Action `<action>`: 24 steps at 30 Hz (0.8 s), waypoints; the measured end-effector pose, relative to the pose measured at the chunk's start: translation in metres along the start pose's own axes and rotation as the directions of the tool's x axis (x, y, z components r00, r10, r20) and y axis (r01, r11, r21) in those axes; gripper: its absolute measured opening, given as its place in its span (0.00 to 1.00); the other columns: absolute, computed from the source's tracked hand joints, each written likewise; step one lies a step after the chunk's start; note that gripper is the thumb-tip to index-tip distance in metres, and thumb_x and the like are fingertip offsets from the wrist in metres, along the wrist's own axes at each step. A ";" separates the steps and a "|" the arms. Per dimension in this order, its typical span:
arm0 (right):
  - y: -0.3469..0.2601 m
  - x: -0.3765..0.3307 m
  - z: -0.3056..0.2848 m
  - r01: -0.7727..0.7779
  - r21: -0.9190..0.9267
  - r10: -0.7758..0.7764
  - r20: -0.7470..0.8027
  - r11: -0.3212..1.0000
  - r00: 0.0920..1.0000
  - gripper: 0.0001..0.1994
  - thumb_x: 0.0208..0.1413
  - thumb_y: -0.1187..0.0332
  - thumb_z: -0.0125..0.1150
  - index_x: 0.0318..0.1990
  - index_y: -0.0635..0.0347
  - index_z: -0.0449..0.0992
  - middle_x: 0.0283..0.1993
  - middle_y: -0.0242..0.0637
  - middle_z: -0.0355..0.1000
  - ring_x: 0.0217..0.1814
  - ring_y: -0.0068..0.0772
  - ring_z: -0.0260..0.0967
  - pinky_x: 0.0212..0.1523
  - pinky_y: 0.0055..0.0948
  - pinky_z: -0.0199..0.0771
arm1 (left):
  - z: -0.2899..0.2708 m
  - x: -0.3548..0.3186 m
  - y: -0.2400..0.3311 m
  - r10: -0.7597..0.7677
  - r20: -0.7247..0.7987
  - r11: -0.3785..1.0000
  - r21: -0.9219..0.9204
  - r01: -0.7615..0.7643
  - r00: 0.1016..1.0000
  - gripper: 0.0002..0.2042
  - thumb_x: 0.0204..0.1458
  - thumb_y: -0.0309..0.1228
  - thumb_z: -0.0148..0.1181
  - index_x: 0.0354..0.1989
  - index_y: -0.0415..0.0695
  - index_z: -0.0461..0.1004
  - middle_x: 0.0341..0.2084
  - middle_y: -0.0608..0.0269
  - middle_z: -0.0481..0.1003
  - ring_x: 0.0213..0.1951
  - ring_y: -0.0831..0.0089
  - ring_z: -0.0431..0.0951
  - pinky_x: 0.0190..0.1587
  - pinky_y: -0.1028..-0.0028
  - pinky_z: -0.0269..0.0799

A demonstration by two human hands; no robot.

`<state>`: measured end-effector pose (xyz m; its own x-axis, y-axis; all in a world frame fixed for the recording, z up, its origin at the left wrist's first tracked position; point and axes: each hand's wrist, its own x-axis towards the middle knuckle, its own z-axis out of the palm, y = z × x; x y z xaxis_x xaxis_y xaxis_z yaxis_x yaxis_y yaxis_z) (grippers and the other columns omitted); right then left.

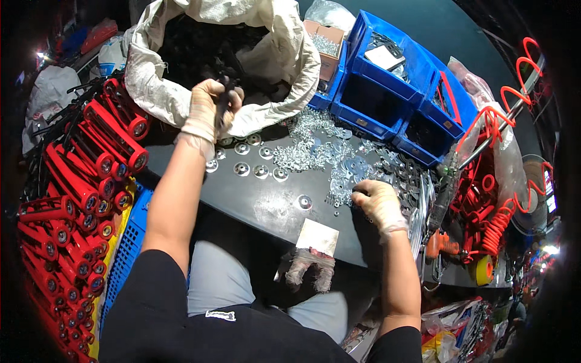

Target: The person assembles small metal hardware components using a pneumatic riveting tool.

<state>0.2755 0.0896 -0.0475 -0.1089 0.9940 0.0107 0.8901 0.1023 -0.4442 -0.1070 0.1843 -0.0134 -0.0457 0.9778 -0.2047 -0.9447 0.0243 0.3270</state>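
- The left hand (209, 107), toward 10 to 11 o'clock in the view, has its fingers clamped on a dark, narrow piece (226, 100) over the near rim of the white woven sack (150, 81); more dark pieces lie inside.
- A good lift here would keep that grip firm and raise the piece clear of the rim, so the cloth does not snag it.
- The right hand (378, 204), toward 3 to 4 o'clock, curls its fingers downward over the desk (245, 198); whether they pinch anything cannot be told.
- From it, flat metal plates (353, 168) lie at 11 o'clock, with a heap of small nuts (293, 158) beyond them; parts this small probably call for a light fingertip pick and a wrist kept high.
- Round metal discs (261, 171) sit at 5 o'clock from the left hand; a low sweep of that forearm could scatter them.
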 end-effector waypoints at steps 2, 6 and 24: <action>0.002 0.008 0.010 0.008 -0.108 -0.009 -0.002 0.994 1.000 0.09 0.49 0.71 0.61 0.39 0.61 0.78 0.31 0.44 0.76 0.35 0.34 0.74 0.41 0.29 0.72 | -0.004 -0.020 -0.021 -0.066 0.293 0.993 0.117 0.032 0.954 0.09 0.38 0.22 0.49 0.31 0.36 0.69 0.27 0.56 0.71 0.26 0.71 0.71 0.23 0.79 0.71; 0.008 0.004 0.013 0.140 0.050 -0.126 -0.222 0.989 0.967 0.12 0.51 0.67 0.59 0.43 0.57 0.78 0.40 0.47 0.74 0.42 0.42 0.74 0.46 0.35 0.71 | -0.008 -0.073 -0.093 -0.179 0.316 0.860 0.510 -0.008 0.932 0.13 0.53 0.33 0.57 0.42 0.39 0.68 0.28 0.60 0.72 0.26 0.73 0.73 0.25 0.75 0.73; -0.092 -0.071 0.028 -0.006 0.994 0.144 0.021 -0.106 0.989 0.09 0.51 0.68 0.66 0.36 0.62 0.75 0.25 0.31 0.72 0.21 0.20 0.66 0.20 0.19 0.66 | -0.017 -0.139 -0.153 0.038 0.821 -0.019 0.570 -0.821 0.569 0.11 0.53 0.31 0.59 0.42 0.38 0.75 0.26 0.53 0.72 0.28 0.60 0.74 0.32 0.68 0.69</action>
<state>0.1891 0.0085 -0.0324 0.0111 0.9973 -0.0721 -0.5341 -0.0550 -0.8436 0.0379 0.0408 -0.0507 0.2052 0.7285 0.6536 0.2402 -0.6849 0.6880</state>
